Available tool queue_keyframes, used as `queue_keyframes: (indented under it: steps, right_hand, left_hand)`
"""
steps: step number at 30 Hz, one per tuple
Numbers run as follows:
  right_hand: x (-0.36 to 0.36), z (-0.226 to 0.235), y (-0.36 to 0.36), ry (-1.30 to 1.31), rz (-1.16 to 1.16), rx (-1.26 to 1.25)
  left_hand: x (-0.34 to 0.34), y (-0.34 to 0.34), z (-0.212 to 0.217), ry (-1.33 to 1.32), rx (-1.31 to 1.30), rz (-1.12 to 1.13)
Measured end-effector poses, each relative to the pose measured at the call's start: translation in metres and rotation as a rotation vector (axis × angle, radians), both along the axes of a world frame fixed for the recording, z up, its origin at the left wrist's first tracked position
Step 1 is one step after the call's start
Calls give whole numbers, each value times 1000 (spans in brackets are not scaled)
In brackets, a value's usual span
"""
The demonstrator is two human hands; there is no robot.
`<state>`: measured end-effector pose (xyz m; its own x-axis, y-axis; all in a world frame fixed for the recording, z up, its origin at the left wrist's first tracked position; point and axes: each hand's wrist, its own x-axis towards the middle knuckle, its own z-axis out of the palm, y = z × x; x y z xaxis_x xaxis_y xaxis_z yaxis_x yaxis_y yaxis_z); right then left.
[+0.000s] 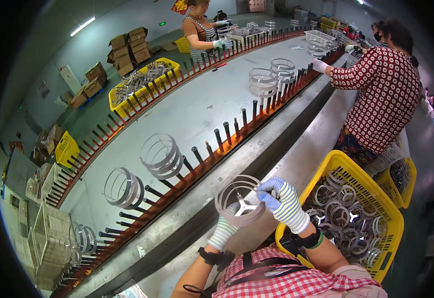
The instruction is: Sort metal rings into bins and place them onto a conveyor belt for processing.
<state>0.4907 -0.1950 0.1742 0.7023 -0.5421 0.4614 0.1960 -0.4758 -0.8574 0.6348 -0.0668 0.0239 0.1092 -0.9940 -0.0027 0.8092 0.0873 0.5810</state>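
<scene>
My right hand (282,198), in a striped glove with blue fingertips, closes on the upper right rim of a round metal ring frame (247,218). The frame has two or more stacked rings and a bright three-armed hub in its middle. From below left, my left hand (223,232), gloved the same way, grips the frame too; its fingers are partly hidden behind the rings. Beside my right forearm stands a yellow plastic basket (396,238) full of similar ring parts (339,213).
Upright black-topped pegs (197,154) line the belt edge ahead. Ring cages (161,156) sit on some pegs, with others (122,187) further left. At right, a co-worker in a patterned top (383,94) stands close; another (202,30) works across the line. A yellow crate (170,63) holds metal parts.
</scene>
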Motion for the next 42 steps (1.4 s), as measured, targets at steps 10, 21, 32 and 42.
queue_keyframes:
  steps: [10,21,32,42]
  right_hand:
    - [-44,7,-31,-127,-472,119]
    - [-246,-197,-159,241,-1107,365]
    - [-225,-225,-162,1313,-82,354]
    - [-204,-276,-173,1594,74,-454]
  left_hand:
    - [222,-32,-16,-2412,596,1633]
    - [290,5,15,-1148,539,1154]
    - [106,4,60,-1323,989,1035]
    - [-47,-30,16,-1042,863,531]
